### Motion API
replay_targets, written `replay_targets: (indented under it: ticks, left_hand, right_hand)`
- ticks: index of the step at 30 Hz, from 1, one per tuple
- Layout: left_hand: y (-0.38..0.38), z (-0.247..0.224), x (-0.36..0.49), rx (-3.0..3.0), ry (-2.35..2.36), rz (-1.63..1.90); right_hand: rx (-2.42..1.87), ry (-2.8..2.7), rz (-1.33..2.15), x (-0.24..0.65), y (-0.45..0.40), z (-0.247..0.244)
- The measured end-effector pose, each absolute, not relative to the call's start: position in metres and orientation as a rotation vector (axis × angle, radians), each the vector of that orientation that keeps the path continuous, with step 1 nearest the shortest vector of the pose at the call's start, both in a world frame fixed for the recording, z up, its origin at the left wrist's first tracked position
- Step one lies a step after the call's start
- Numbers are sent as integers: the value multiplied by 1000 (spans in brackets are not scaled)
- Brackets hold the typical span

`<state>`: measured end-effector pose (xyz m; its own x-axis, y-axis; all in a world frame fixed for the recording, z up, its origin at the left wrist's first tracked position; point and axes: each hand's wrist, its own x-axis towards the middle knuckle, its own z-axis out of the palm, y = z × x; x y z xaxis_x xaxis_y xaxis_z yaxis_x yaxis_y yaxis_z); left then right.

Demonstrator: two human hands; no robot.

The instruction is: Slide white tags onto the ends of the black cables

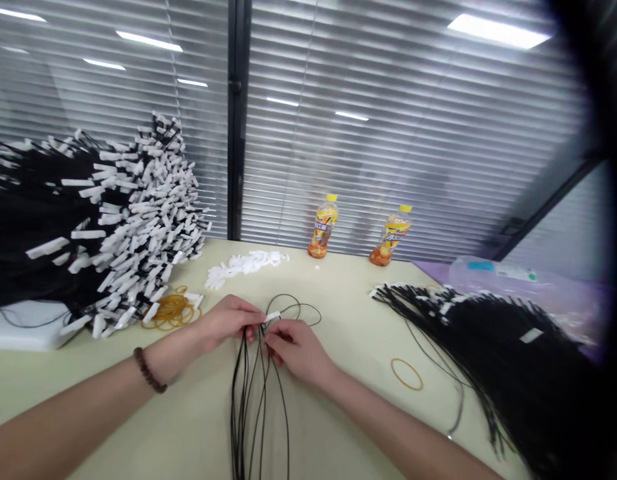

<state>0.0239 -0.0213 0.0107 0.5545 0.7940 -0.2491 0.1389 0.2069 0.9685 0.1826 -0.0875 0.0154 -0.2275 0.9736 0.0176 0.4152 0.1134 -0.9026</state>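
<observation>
Both hands meet over the middle of the table. My left hand (234,318) is closed, its fingertips pinching several thin black cables (243,393) that hang down toward me. Close beside it, my right hand (298,348) is closed too, thumb and forefinger pressed together at the same cables. Between the fingertips lies a small white sleeve (272,316), set at a slant near the cable ends. Loops of black cable (308,309) curl on the table just beyond the hands. How the fingers hold the sleeve is partly hidden.
At left is a big heap of white-tipped black cables (138,213), with tan rubber bands (171,310) beside it. White sleeves (246,265) lie behind. Two drink bottles (322,230) stand by the blinds. More black cables (508,353) and one rubber band (406,375) are at right.
</observation>
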Motion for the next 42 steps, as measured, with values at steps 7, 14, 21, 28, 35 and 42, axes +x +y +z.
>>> replay_targets:
  ticks: [7, 14, 21, 28, 35, 42]
  left_hand:
    - [-23, 13, 24, 1363, 925, 541]
    - [-22, 11, 25, 1285, 938, 602]
    - [-21, 8, 23, 1374, 944, 622]
    - [-19, 5, 25, 1243, 967, 649]
    - [-15, 14, 21, 1068, 943, 658]
    - [-11, 10, 20, 1029, 918, 642]
  right_hand:
    - [-1362, -1752, 1062, 186, -85, 8]
    - [-1420, -1645, 1104, 176, -97, 25]
    - [-1201, -1304, 1564, 179, -118, 101]
    - [-924, -1059, 1261, 224, -127, 164]
    - [-807, -897, 858, 251, -112, 172]
    - [-831, -1009, 603, 257, -97, 157]
